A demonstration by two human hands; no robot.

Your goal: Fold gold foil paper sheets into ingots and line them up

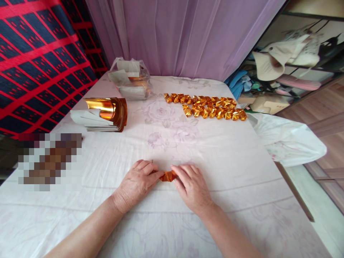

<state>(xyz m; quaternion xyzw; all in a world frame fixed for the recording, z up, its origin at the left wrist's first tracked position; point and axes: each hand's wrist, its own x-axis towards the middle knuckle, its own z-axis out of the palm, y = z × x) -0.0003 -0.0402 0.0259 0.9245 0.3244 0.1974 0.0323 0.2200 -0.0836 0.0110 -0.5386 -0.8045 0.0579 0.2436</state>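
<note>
Gold paper piece [168,176] sits near the table's front edge, about midway across, flat on the white flowered cloth [204,150]. I've got both hands on it. Left hand [137,184] lies palm down with the fingers curled in, fingertips pinching the piece's left end; right hand [191,186] is flatter, fingers stretched and pressing its right end. Most of the piece is hidden under the fingertips, only a short orange-gold strip shows between them.

My read: we're mid-fold, squeezing this piece into shape. The next move, I'd judge, calls for firm, even pressure from both sides so the foil creases instead of springing open.

Further out: two rows of finished gold folded pieces [205,106] lie toward the far right edge, touching one another. By the left edge a stack of gold sheets [103,114], top ones curling. Behind it, at the far left corner, a clear plastic bag [130,78] with more sheets.
</note>
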